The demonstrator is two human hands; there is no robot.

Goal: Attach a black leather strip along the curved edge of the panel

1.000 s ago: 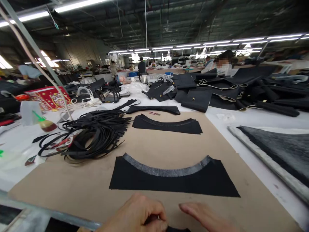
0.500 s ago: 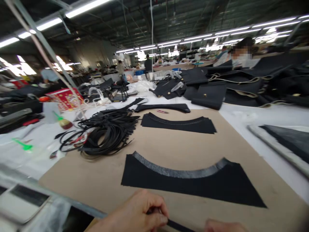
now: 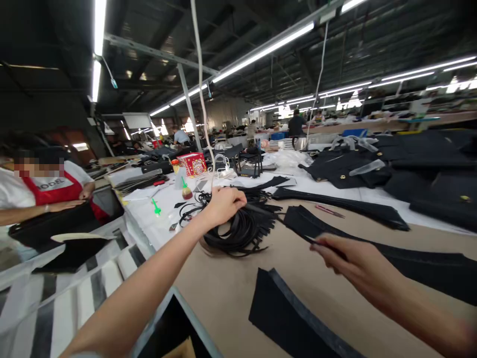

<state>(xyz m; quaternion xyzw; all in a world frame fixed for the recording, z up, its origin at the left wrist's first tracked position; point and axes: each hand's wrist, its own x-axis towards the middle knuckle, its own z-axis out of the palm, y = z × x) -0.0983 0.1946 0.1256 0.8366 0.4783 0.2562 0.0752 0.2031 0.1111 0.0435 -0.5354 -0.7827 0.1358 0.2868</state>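
Black strip (image 3: 296, 231): it runs slantwise to my right hand (image 3: 354, 258), over the brown sheet (image 3: 227, 303) and alongside the farther curved panel (image 3: 413, 256).
Right grip: my thumb and fingers are pinched on the black strip.
Left grip: my left hand (image 3: 223, 204) is above the coiled bundle (image 3: 242, 231), fingers bent together. I cannot tell whether they hold the strip's other end or part of the bundle.
Change: my view has swung left, and both hands have moved out from the near edge of the sheet, the left one up to the bundle.
Meaning: I judge my attention is on the strips rather than the near curved panel (image 3: 290, 318), which neither hand touches.
Around: red-handled snips (image 3: 330, 211) lie beyond the farther panel; a co-worker in a red apron (image 3: 61, 184) handles dark material at far left.
Cut off: the near panel runs out of the bottom of my view, the farther one out of the right.
Unclear: the strip's far end is lost against the dark bundle, whose loops overlap.
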